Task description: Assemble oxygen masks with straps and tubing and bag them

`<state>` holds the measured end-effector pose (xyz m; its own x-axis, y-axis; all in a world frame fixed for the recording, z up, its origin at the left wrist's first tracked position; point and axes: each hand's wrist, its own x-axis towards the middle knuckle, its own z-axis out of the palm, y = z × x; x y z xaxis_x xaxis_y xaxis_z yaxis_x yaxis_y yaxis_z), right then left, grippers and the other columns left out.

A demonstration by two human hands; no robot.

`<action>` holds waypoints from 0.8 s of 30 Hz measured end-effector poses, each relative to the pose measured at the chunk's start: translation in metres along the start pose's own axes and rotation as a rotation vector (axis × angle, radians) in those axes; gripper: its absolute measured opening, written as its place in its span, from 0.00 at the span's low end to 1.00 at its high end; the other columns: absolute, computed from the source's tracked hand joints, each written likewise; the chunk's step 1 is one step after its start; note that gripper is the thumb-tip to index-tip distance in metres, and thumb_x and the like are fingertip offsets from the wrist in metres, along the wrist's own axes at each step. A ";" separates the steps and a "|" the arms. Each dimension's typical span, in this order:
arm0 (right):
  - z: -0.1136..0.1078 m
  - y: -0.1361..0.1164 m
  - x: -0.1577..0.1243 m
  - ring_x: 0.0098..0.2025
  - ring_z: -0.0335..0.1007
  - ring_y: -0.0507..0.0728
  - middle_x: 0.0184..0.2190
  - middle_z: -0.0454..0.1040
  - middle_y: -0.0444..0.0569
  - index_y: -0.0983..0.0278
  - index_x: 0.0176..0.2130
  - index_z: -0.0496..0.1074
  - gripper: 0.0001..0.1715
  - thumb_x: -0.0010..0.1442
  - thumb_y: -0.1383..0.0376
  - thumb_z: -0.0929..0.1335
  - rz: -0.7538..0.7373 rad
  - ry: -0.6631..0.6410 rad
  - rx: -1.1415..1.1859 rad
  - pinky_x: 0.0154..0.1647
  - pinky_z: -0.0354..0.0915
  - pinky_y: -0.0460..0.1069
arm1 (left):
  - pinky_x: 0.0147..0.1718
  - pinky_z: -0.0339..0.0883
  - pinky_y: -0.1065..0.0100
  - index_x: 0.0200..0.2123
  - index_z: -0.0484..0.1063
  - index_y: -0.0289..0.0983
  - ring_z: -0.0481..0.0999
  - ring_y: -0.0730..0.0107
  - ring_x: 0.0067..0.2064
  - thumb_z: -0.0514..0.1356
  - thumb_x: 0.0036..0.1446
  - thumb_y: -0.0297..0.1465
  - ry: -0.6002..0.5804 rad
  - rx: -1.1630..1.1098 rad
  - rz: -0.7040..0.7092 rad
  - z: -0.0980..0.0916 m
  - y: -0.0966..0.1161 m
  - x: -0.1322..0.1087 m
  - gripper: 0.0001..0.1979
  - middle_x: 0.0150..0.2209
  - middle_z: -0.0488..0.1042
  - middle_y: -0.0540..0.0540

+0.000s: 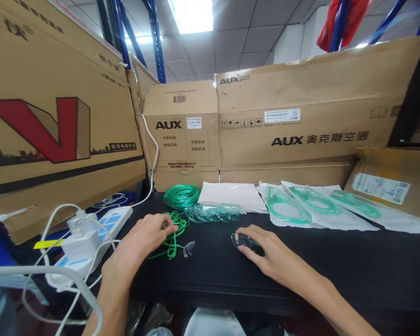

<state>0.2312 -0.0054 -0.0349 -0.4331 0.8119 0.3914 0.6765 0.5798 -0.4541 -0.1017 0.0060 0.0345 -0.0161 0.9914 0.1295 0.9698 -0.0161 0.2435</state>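
Observation:
My left hand (154,229) is closed in a pinch at a loose pile of thin green cord (177,224); the fingertips appear to grip a strand. Beside the pile lie a few small bent metal strips (188,249). My right hand (262,245) curls over a clear greenish oxygen mask (235,240) on the black table, thumb on the near side. The hand hides part of this mask. Behind both hands, several similar clear masks (213,213) lie overlapping in a row, next to a coil of green tubing (182,196).
White packages (231,196) lie at the back, and several pouches with green tubing (289,205) at the right. A power strip (117,219) with white plugs and cables (87,280) occupies the left. Cardboard boxes (287,116) wall in the black table (203,280).

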 end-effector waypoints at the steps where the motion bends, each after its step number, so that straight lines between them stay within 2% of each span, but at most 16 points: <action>1: 0.000 -0.001 0.000 0.64 0.66 0.63 0.62 0.70 0.51 0.54 0.63 0.68 0.25 0.70 0.53 0.64 0.011 -0.003 -0.006 0.68 0.61 0.59 | 0.33 0.58 0.66 0.37 0.76 0.43 0.77 0.60 0.36 0.58 0.62 0.43 0.012 -0.002 -0.015 0.001 -0.001 0.001 0.12 0.35 0.80 0.47; 5: 0.001 0.000 -0.002 0.67 0.62 0.63 0.64 0.68 0.49 0.52 0.63 0.68 0.26 0.68 0.52 0.65 0.044 -0.001 -0.037 0.69 0.59 0.60 | 0.33 0.60 0.66 0.43 0.71 0.42 0.78 0.59 0.36 0.62 0.57 0.47 0.054 -0.027 -0.048 0.010 -0.002 0.008 0.17 0.37 0.80 0.47; 10: 0.002 0.003 -0.002 0.66 0.64 0.64 0.64 0.69 0.50 0.52 0.63 0.68 0.26 0.68 0.53 0.65 0.031 0.015 -0.010 0.68 0.60 0.60 | 0.35 0.61 0.65 0.46 0.75 0.45 0.80 0.58 0.41 0.61 0.58 0.36 0.009 -0.008 -0.027 0.019 -0.002 0.013 0.12 0.40 0.82 0.48; 12: 0.002 0.003 -0.002 0.65 0.65 0.64 0.63 0.69 0.50 0.52 0.63 0.69 0.26 0.68 0.53 0.66 0.021 0.022 0.004 0.68 0.60 0.60 | 0.38 0.62 0.64 0.47 0.76 0.45 0.79 0.56 0.44 0.60 0.60 0.34 0.052 0.006 0.000 0.015 -0.003 0.013 0.12 0.43 0.82 0.47; 14: 0.001 0.002 -0.002 0.64 0.67 0.63 0.63 0.69 0.50 0.52 0.62 0.69 0.25 0.68 0.54 0.66 0.017 0.017 0.010 0.68 0.60 0.60 | 0.42 0.64 0.63 0.48 0.77 0.44 0.79 0.55 0.47 0.58 0.63 0.35 0.171 0.006 0.047 0.008 0.000 0.009 0.13 0.45 0.81 0.46; 19: 0.000 -0.001 -0.004 0.66 0.64 0.65 0.64 0.68 0.51 0.52 0.63 0.68 0.26 0.68 0.53 0.66 0.057 0.024 0.007 0.69 0.58 0.62 | 0.47 0.66 0.62 0.50 0.79 0.42 0.78 0.56 0.46 0.56 0.67 0.38 0.635 -0.085 0.118 -0.013 0.024 -0.009 0.15 0.47 0.81 0.47; 21: -0.001 -0.002 -0.005 0.66 0.65 0.66 0.64 0.68 0.51 0.52 0.63 0.69 0.26 0.68 0.52 0.66 0.046 0.024 0.018 0.69 0.59 0.62 | 0.48 0.67 0.62 0.49 0.80 0.43 0.79 0.58 0.45 0.58 0.67 0.38 0.743 -0.118 0.130 -0.017 0.035 -0.014 0.14 0.46 0.82 0.48; 24: -0.002 -0.003 -0.005 0.66 0.64 0.66 0.65 0.67 0.51 0.52 0.63 0.68 0.27 0.68 0.52 0.65 0.058 0.006 0.009 0.69 0.59 0.63 | 0.48 0.69 0.63 0.49 0.80 0.44 0.79 0.61 0.43 0.59 0.67 0.38 0.840 -0.186 0.172 -0.018 0.045 -0.019 0.13 0.46 0.81 0.48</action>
<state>0.2324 -0.0111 -0.0344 -0.3897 0.8438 0.3690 0.6947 0.5324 -0.4837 -0.0619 -0.0157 0.0605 -0.1184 0.5516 0.8256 0.9208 -0.2501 0.2992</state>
